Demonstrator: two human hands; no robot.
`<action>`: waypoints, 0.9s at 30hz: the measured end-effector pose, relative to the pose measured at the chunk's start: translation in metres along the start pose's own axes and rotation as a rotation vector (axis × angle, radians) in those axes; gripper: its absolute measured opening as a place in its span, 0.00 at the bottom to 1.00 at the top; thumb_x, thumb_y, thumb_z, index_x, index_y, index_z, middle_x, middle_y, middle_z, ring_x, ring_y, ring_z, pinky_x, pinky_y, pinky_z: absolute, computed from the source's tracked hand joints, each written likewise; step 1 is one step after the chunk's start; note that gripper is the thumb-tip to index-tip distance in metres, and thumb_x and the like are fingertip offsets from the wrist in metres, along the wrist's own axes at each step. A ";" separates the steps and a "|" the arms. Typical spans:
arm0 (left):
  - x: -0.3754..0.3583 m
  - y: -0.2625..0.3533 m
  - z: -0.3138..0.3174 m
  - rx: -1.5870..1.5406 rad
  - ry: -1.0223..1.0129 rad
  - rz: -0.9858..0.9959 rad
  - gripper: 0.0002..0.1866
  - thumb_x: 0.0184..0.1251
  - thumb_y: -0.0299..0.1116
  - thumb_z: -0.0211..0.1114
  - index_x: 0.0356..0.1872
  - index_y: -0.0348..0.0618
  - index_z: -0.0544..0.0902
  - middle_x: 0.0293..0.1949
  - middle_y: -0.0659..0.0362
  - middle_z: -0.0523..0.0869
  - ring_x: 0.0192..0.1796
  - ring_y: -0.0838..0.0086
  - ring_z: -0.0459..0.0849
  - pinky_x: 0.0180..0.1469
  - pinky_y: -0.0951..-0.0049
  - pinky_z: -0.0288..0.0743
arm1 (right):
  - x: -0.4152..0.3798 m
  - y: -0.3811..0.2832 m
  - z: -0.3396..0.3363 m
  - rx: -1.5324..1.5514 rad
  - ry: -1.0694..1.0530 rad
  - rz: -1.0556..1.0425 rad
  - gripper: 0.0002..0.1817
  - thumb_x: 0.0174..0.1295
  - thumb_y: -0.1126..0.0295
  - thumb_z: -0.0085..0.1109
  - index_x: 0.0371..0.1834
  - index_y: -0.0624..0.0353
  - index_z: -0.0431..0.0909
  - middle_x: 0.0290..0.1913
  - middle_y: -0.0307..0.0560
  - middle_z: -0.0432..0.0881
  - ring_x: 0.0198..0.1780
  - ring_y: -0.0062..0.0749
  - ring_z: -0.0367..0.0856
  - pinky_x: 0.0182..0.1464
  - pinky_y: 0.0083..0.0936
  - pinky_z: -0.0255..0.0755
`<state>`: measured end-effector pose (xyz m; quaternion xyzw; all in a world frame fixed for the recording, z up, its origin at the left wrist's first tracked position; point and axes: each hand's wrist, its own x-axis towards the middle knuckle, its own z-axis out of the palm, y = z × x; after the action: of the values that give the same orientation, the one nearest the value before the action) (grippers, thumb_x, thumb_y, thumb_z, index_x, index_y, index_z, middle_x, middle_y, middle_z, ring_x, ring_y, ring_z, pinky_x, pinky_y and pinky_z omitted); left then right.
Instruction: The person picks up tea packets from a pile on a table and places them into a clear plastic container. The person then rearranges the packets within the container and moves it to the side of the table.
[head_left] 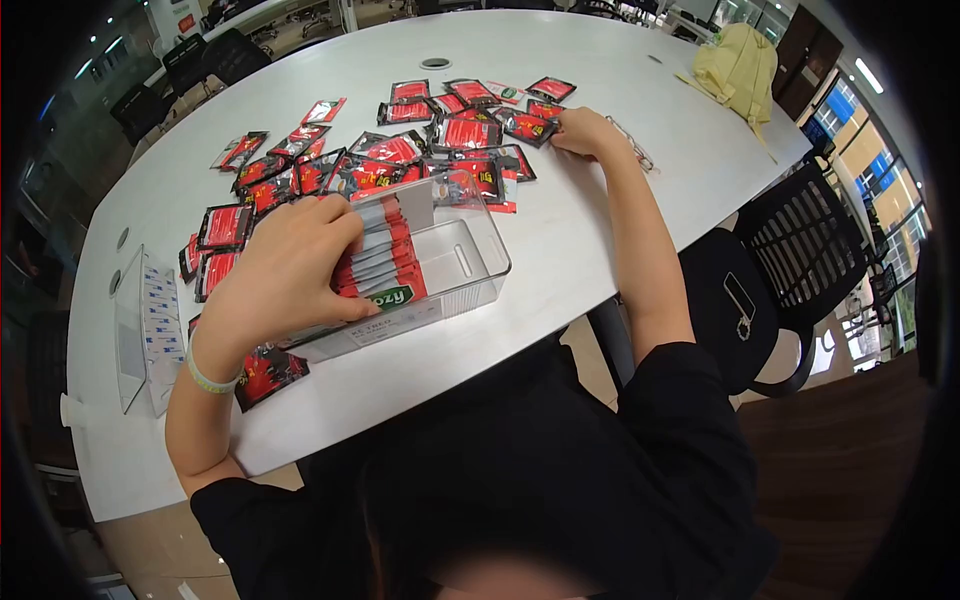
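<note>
A clear plastic box (480, 289) stands near the table's front edge, with a row of red and grey sachets (385, 252) upright in its left part and a white divider (405, 204) behind them. My left hand (300, 262) is closed over this row, thumb at the front by a green label and fingers over the far side. Farther off, at the right edge of a loose pile, my right hand (584, 136) has its fingers curled down on the end of a red and black sachet (527, 126). Its fingertips are partly hidden.
Many loose red and black packets (390, 148) lie spread behind and left of the box. Another packet (268, 375) is at the front edge. Eyeglasses (634, 148) lie beside my right wrist. A clear stand (135, 330) is at left, a yellow backpack (737, 70) at far right.
</note>
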<state>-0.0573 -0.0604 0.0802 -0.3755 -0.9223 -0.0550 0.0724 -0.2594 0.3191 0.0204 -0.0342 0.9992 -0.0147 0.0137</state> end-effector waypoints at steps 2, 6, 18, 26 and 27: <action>0.000 0.002 -0.002 -0.005 -0.002 -0.004 0.27 0.37 0.44 0.81 0.32 0.40 0.74 0.35 0.53 0.74 0.42 0.57 0.76 0.45 0.61 0.70 | -0.009 0.005 -0.011 0.025 -0.053 0.006 0.16 0.57 0.62 0.61 0.41 0.64 0.86 0.38 0.57 0.87 0.38 0.46 0.85 0.43 0.37 0.79; -0.001 0.000 -0.002 -0.015 -0.002 -0.009 0.27 0.37 0.44 0.81 0.33 0.41 0.74 0.35 0.53 0.74 0.42 0.57 0.75 0.45 0.62 0.70 | -0.018 0.013 -0.019 0.550 0.009 -0.152 0.23 0.60 0.51 0.66 0.49 0.58 0.87 0.42 0.50 0.89 0.44 0.33 0.87 0.52 0.31 0.76; 0.001 -0.001 0.000 -0.018 -0.006 0.002 0.28 0.37 0.44 0.81 0.32 0.40 0.74 0.35 0.53 0.74 0.41 0.57 0.75 0.44 0.61 0.69 | -0.017 0.000 -0.011 0.160 -0.256 -0.050 0.41 0.40 0.48 0.83 0.57 0.60 0.80 0.54 0.49 0.81 0.56 0.39 0.78 0.54 0.33 0.72; 0.000 -0.003 -0.003 -0.056 -0.041 -0.013 0.27 0.39 0.44 0.80 0.34 0.40 0.74 0.37 0.53 0.74 0.43 0.57 0.75 0.48 0.62 0.70 | -0.025 -0.013 -0.016 0.481 -0.054 -0.238 0.26 0.49 0.65 0.77 0.49 0.62 0.76 0.40 0.38 0.78 0.44 0.26 0.74 0.49 0.23 0.69; 0.000 -0.004 -0.003 -0.055 -0.034 -0.024 0.27 0.39 0.44 0.80 0.34 0.40 0.74 0.37 0.53 0.74 0.43 0.57 0.75 0.48 0.62 0.70 | -0.026 -0.017 -0.019 0.474 -0.054 -0.250 0.26 0.49 0.65 0.77 0.49 0.62 0.76 0.40 0.38 0.78 0.44 0.26 0.74 0.49 0.23 0.69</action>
<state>-0.0598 -0.0642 0.0830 -0.3673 -0.9260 -0.0747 0.0458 -0.2327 0.3049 0.0404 -0.1535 0.9551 -0.2491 0.0459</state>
